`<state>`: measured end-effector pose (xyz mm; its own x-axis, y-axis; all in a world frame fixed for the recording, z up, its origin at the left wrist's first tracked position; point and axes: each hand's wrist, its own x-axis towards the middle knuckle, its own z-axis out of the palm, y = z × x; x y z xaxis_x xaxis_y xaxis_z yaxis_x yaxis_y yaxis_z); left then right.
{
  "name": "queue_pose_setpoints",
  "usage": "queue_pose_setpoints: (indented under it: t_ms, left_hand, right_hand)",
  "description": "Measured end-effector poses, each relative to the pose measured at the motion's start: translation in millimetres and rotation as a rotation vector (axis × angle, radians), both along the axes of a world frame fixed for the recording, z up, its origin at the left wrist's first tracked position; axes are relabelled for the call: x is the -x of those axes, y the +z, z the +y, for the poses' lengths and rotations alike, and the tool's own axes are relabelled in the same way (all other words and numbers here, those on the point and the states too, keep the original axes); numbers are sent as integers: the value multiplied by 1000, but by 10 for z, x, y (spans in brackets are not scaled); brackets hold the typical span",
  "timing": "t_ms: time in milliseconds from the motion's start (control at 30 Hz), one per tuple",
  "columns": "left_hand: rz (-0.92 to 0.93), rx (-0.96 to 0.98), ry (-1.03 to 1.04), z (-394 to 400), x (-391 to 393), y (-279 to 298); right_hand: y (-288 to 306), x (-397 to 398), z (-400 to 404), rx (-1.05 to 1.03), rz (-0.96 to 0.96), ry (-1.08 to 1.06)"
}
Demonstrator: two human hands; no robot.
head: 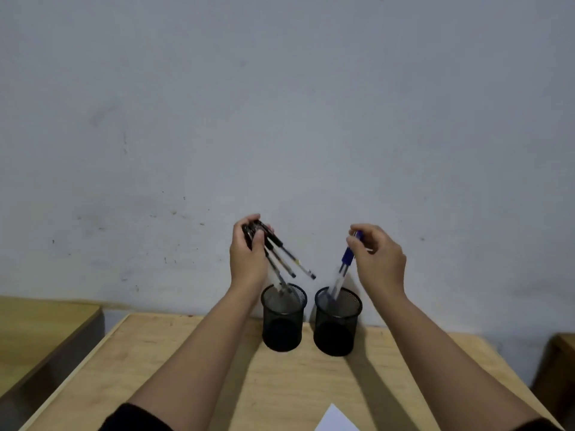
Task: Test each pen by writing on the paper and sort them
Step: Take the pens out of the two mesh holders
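Two black mesh pen cups stand side by side at the far edge of the wooden desk, the left cup (282,318) and the right cup (337,321). My left hand (247,256) grips a fanned bunch of black pens (281,256) by their tops above the left cup; some tips reach down into it. My right hand (378,259) pinches the tops of a few blue pens (342,269), whose lower ends sit inside the right cup. A corner of white paper (334,419) shows at the bottom edge.
The desk (174,362) stands against a grey-white wall (280,119). Another wooden desk (40,334) lies to the left, and a brown piece of furniture (560,368) is at the right edge.
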<state>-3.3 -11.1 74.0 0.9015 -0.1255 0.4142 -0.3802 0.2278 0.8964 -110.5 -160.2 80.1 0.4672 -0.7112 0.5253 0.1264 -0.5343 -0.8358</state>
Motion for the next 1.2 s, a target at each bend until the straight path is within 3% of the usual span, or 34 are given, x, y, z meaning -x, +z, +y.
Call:
queue_pose_setpoints:
  t_ms: [133, 233, 467, 600, 700, 867, 1067, 1200]
  left_hand:
    - [45, 168, -11, 97, 139, 87]
    - [120, 229, -11, 201, 310, -157]
    - [493, 242, 113, 283, 641, -1178]
    - [626, 199, 153, 249, 694, -1507]
    - [622, 82, 129, 285, 718, -1584]
    - [357, -474, 143, 404, 708, -1552]
    - [29, -725, 131, 647, 626, -1605]
    - [-166, -807, 67, 866, 601, -1659]
  right_hand:
    - [123, 292, 134, -302, -258, 57]
    - [-104, 547, 232, -466, -350, 57]
    - [-1080, 834, 239, -771, -251, -50]
    - [-1358, 900, 202, -815, -155, -63]
    - [-1507, 950, 155, -689, 59, -87]
    - [-1631, 942, 56, -250, 424, -98]
    - [-1663, 888, 68, 38, 548, -87]
    - [-1553, 800, 283, 205, 499, 15]
